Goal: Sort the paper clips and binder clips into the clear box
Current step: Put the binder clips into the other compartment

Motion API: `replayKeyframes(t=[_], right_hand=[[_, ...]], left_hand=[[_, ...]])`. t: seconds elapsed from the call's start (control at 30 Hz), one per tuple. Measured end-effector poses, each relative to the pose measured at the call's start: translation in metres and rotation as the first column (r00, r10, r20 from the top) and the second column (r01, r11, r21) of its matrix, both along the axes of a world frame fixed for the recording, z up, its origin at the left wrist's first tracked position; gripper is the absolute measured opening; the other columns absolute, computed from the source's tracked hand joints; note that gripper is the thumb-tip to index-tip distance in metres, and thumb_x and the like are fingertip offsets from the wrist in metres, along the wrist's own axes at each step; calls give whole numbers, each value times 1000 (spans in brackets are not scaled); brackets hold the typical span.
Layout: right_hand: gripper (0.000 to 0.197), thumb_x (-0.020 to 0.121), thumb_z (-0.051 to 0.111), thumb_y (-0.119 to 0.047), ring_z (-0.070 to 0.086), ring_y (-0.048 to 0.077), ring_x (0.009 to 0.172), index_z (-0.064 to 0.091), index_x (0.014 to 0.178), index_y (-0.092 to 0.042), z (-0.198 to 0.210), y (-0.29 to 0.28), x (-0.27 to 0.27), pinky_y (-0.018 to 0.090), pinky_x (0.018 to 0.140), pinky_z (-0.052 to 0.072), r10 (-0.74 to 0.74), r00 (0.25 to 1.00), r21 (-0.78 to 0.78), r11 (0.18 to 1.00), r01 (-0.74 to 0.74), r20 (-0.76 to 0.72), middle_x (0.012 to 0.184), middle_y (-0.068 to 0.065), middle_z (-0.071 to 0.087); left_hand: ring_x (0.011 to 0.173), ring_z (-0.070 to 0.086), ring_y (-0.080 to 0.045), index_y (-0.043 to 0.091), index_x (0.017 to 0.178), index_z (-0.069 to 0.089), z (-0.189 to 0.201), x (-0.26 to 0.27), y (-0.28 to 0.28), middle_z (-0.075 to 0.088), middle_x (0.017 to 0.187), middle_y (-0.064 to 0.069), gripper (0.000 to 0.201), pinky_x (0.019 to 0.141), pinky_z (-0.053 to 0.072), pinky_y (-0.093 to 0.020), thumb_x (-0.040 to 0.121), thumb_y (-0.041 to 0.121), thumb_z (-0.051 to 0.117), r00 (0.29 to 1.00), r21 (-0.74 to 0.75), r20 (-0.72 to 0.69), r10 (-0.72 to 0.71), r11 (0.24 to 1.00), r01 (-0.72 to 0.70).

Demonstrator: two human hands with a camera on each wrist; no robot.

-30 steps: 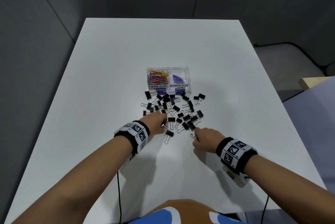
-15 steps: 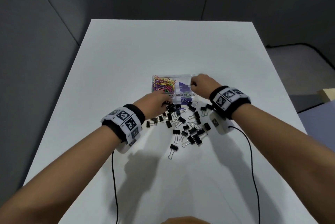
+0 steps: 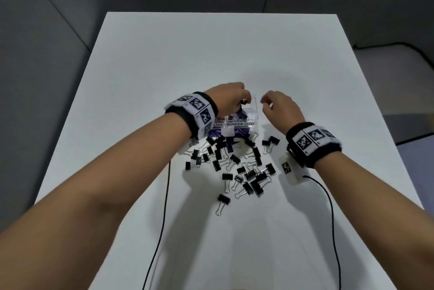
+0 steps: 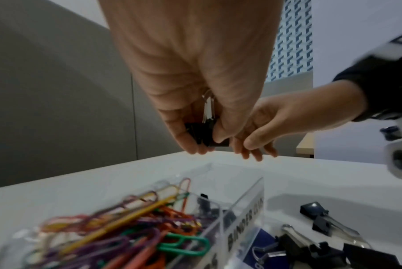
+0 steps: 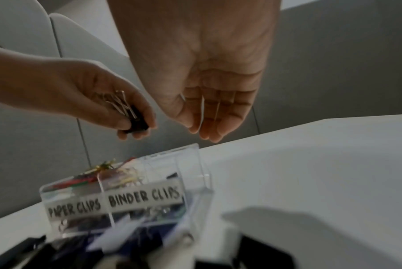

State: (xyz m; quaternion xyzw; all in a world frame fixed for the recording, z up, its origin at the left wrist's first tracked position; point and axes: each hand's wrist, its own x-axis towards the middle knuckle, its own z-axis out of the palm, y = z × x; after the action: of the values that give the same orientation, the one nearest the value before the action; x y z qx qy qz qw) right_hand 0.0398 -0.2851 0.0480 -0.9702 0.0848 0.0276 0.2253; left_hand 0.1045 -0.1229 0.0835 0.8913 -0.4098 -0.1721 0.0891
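While my left hand (image 4: pixel 202 102) is clenching a bunch of binder clips (image 4: pixel 205 132) over the clear box (image 5: pixel 195 174), right hand (image 5: pixel 209 94) hanging released at 3 o'clock, I'm aiming to drop them right of the divider; more are lying on the tabletop (image 3: pixel 211 55).

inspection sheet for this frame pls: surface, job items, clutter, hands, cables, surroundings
Surface: white table, bare around the work area.
Job's things: clear box with two labelled compartments; coloured paper clips in the paper-clip side; loose binder clips scattered on the near side of the box.
Clutter: nothing seen.
Hands: left hand above the box with a grip on a bunch of binder clips; right hand open, empty, above the binder-clip side.
Cables: black cable and black cable trail from the wrist units.
Surroundings: grey partition walls.
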Motion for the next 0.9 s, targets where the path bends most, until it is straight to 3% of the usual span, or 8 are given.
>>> replayKeyframes(t=[0.17, 0.3, 0.4, 0.47, 0.53, 0.67, 0.8, 0.9], right_hand=[[27, 92, 45, -10, 60, 28, 101, 61, 113, -9, -25, -20, -40, 34, 84, 45, -16, 989, -7, 1000, 15, -146, 116, 11, 62], [32, 92, 49, -11, 56, 25, 114, 58, 123, -15, -40, -25, -58, 38, 92, 48, 84, 973, -46, 994, -96, -214, 128, 4, 60], [33, 93, 48, -12, 54, 27, 116, 56, 124, -19, -47, -22, -68, 36, 87, 48, 182, 960, -105, 973, -208, -214, 129, -1, 59], [37, 95, 46, -13, 49, 26, 121, 51, 130, -19, -49, -19, -75, 36, 91, 46, 232, 941, -170, 946, -277, -246, 138, -2, 52], [39, 95, 44, -14, 46, 26, 124, 48, 134, -19, -49, -16, -82, 37, 90, 47, 234, 936, -219, 930, -294, -263, 142, -2, 47], [34, 96, 43, -16, 48, 27, 118, 51, 128, -15, -49, -7, -94, 39, 81, 53, 196, 954, -269, 929, -255, -228, 133, 2, 53], [47, 95, 46, -15, 47, 27, 119, 37, 141, -19, -51, -3, -97, 39, 78, 53, 183, 953, -257, 935, -245, -242, 137, 3, 49], [47, 94, 49, -15, 48, 28, 115, 39, 139, -24, -53, -1, -97, 37, 72, 51, 217, 942, -293, 911, -289, -256, 134, 3, 50]], left_hand=[[114, 55, -24, 16, 127, 56, -22, -3, -23, 54, 129, -5, 38, 90, 47, -33, 92, 4, 45, 992, 117, 5, -123, 986, 122], [121, 51, -23, 17, 127, 57, -25, -12, -23, 51, 135, -3, 40, 91, 48, -36, 91, 4, 46, 973, 132, 122, -198, 974, 182], [114, 53, -23, 17, 123, 58, -30, -29, -18, 55, 127, -3, 36, 86, 48, -35, 92, 6, 44, 948, 104, 216, -235, 971, 217], [113, 54, -22, 18, 128, 53, -42, -47, -15, 55, 126, -3, 38, 88, 49, -34, 92, 6, 45, 945, 133, 171, -279, 957, 258], [126, 46, -22, 20, 139, 40, -56, -63, -9, 44, 140, -6, 50, 95, 48, -35, 92, 7, 47, 947, 183, 101, -303, 942, 282], [141, 26, -29, 24, 149, 14, -73, -75, -1, 12, 158, -9, 70, 106, 38, -42, 91, 9, 50, 980, 259, 65, -190, 951, 167], [134, 34, -31, 23, 149, 13, -77, -77, -2, 21, 154, -10, 78, 100, 44, -41, 86, 5, 57, 991, 248, 80, -103, 965, 81], [131, 35, -32, 25, 147, 21, -77, -76, -4, 29, 148, -11, 68, 95, 46, -42, 90, 8, 53, 994, 244, 84, -68, 969, 46]])
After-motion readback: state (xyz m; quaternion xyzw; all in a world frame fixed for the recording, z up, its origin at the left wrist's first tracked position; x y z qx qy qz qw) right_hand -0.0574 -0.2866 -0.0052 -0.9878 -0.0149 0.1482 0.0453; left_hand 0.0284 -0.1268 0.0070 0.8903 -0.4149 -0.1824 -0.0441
